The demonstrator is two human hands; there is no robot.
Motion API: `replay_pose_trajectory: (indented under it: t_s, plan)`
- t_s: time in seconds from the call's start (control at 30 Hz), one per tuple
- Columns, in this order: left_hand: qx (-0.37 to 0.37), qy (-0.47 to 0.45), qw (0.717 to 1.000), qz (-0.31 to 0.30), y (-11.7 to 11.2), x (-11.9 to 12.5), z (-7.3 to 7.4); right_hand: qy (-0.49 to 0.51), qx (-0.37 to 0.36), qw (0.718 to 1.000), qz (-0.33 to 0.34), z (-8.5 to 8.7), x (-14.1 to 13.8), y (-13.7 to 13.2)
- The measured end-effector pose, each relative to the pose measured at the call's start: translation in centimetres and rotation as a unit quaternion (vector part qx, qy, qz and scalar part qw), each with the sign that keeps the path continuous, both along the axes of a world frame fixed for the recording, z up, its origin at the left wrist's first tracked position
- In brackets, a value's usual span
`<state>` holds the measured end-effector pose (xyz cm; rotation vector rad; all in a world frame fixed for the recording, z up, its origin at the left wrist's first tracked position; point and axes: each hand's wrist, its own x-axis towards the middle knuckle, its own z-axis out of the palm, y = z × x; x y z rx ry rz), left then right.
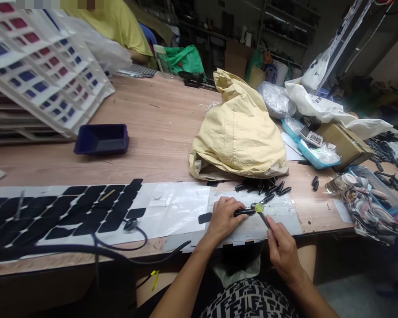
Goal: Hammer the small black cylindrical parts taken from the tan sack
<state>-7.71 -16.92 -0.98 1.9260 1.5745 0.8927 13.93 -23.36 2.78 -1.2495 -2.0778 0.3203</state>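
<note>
My left hand (223, 217) is closed on a small black part (243, 212), pressing it on a clear plastic sheet (285, 212) near the table's front edge. My right hand (281, 247) grips a thin tool (262, 215) with a yellow-green tip that touches the part's end. A pile of similar black parts (268, 187) lies just beyond, spilling from under a yellow cloth sack (239, 128). One flat black piece (204, 217) lies left of my left hand.
Rows of flat black pieces (69, 212) cover a white sheet on the left, with black cables (119, 247) over it. A dark blue tray (102, 138), stacked white racks (36, 66), a calculator (311, 137), boxes and bags crowd the table. Another person in yellow (119, 26) sits far behind.
</note>
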Motion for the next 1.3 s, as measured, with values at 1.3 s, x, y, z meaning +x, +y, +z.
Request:
replay_pose_trajectory:
  t_s: [1.3]
  plan:
    - [-0.103, -0.111, 0.975, -0.164, -7.0, 3.8, 2.6, 0.404, -0.268, 0.871, -0.081, -2.2, 3.4, 4.3]
